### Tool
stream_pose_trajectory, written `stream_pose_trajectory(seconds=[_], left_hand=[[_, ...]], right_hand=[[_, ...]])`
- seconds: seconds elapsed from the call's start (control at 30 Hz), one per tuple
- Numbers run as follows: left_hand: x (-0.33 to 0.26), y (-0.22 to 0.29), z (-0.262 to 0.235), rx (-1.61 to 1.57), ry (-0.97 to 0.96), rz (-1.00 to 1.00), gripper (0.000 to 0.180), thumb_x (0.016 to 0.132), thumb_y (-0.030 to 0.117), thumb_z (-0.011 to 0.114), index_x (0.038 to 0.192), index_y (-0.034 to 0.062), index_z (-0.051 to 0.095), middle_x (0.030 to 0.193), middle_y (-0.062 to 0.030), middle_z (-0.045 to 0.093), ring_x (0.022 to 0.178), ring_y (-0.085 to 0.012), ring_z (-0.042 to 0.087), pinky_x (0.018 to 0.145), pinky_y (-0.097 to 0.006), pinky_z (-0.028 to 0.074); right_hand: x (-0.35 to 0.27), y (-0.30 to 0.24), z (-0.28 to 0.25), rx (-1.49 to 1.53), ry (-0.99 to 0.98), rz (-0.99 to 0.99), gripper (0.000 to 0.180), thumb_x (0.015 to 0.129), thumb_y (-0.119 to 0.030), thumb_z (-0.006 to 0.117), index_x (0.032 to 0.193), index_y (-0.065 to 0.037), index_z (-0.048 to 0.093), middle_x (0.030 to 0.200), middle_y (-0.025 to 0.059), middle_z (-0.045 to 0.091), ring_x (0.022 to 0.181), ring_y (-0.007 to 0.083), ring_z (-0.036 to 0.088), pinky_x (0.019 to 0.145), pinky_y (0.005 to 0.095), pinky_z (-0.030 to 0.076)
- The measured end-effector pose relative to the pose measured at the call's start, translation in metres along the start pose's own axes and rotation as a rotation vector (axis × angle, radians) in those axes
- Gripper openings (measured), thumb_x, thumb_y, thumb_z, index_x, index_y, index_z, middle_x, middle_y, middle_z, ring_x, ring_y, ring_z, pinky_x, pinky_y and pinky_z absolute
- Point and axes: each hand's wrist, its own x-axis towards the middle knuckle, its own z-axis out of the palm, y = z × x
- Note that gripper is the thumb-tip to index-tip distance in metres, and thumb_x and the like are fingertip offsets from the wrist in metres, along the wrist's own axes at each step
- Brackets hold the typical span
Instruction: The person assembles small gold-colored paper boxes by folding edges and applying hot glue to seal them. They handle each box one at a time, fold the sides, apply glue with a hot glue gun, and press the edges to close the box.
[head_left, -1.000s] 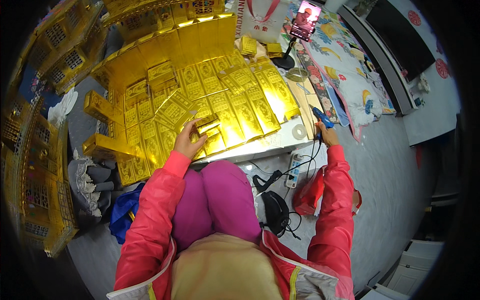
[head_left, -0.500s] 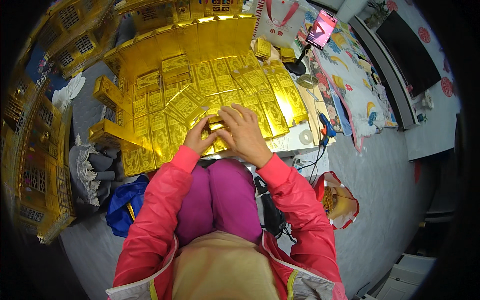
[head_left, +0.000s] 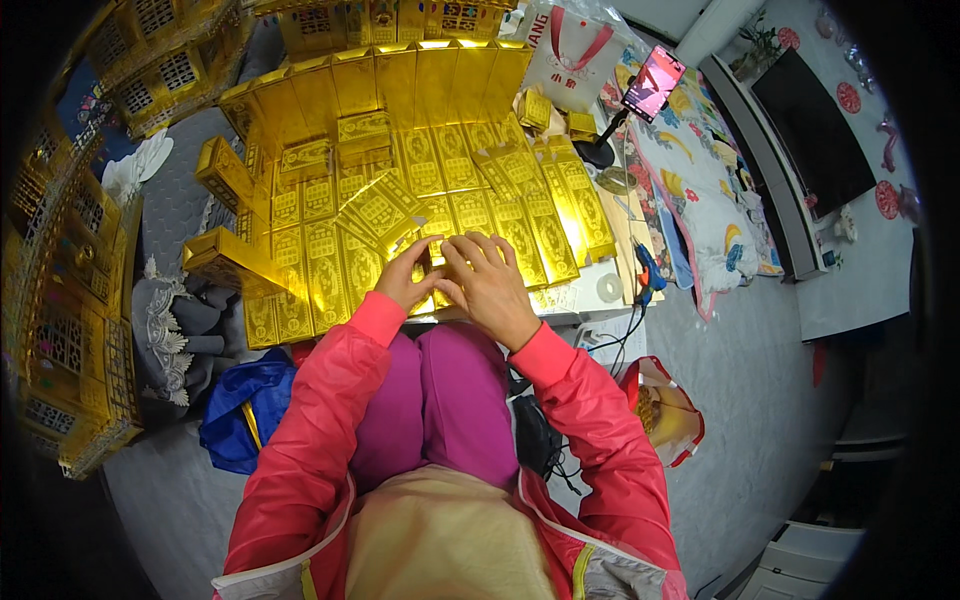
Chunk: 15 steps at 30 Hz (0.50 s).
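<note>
Above the near edge of the gold foil sheets, my left hand (head_left: 405,277) and my right hand (head_left: 493,292) meet, fingers bent and thumbs close together. Between them is a small piece of gold foil card (head_left: 434,257), mostly hidden by my fingers. Just beyond my left hand, loose gold cards (head_left: 380,212) lie fanned out. Embossed gold panels (head_left: 325,262) cover the work surface in rows, and a folded gold wall (head_left: 430,88) rises along the far side.
Gold box-like pieces (head_left: 232,262) stand at the left, near ornate gold foil structures (head_left: 75,330). To the right are a tape roll (head_left: 608,288), a blue glue gun (head_left: 649,275) with a cord, and a phone (head_left: 654,84) on a stand. A blue bag (head_left: 245,415) sits on the floor.
The whole view has shifted slightly. My hands remain together at the near edge, with the left fingertips lower and the right fingers bent a little differently over the gold piece.
</note>
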Motion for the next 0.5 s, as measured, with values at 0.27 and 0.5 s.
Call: stream_pose_trajectory(seconds=[0.27, 0.5], left_hand=[[-0.002, 0.004, 0.001, 0.074, 0.058, 0.033, 0.055, 0.085, 0.008, 0.067, 0.137, 0.0072, 0.050, 0.114, -0.0124, 0.061, 0.107, -0.0234, 0.058, 0.094, -0.034, 0.047], [0.006, 0.019, 0.014, -0.134, 0.221, -0.163, 0.035, 0.095, 0.016, 0.060, 0.128, 0.0017, 0.057, 0.124, -0.0103, 0.060, 0.114, -0.0174, 0.056, 0.096, -0.030, 0.045]], right_hand=[[-0.005, -0.004, 0.003, -0.013, 0.049, 0.014, 0.054, 0.089, -0.041, 0.062, 0.123, 0.000, 0.058, 0.129, 0.0113, 0.056, 0.122, 0.0301, 0.049, 0.108, 0.0482, 0.033], [-0.007, -0.008, 0.008, -0.011, 0.024, 0.058, 0.058, 0.092, -0.044, 0.058, 0.129, 0.001, 0.054, 0.134, 0.0130, 0.053, 0.128, 0.0319, 0.044, 0.111, 0.0486, 0.028]])
